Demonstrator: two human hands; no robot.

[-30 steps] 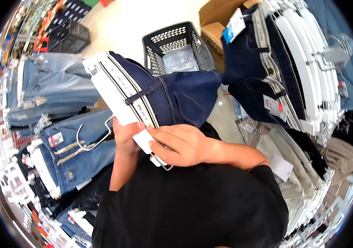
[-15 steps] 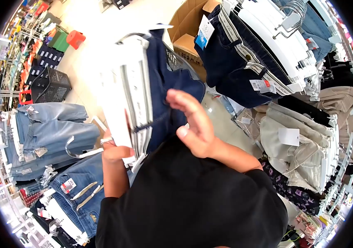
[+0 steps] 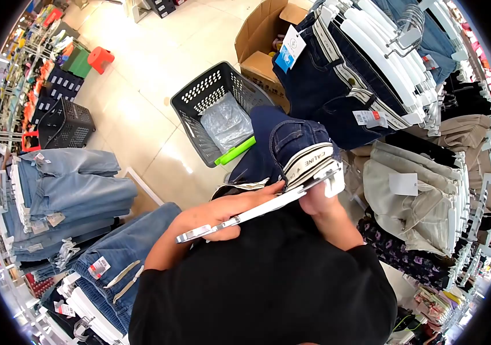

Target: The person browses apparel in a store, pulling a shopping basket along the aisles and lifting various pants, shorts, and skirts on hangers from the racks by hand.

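Observation:
Close in front of my body, a pair of dark blue jeans (image 3: 291, 135) hangs bunched from a long white hanger (image 3: 265, 210). A white waistband lettered CALINE shows on it. My left hand (image 3: 219, 215) is closed round the hanger's left part, with fingers reaching toward the waistband. At the hanger's right end, my right hand (image 3: 317, 198) is closed at the clip and the bunched waistband; its fingertips are partly hidden.
A dark basket (image 3: 190, 109) with a green handle and a plastic-wrapped package stands on the floor, beside a cardboard box (image 3: 251, 37). Racked dark jeans (image 3: 337, 86) and beige trousers (image 3: 406, 201) hang to the right. Light blue jeans (image 3: 78, 184) hang at left.
The jeans and hanger have swung from upright at left to lying across my front. My right hand, open before, has closed at the hanger's right end. The basket has come into view.

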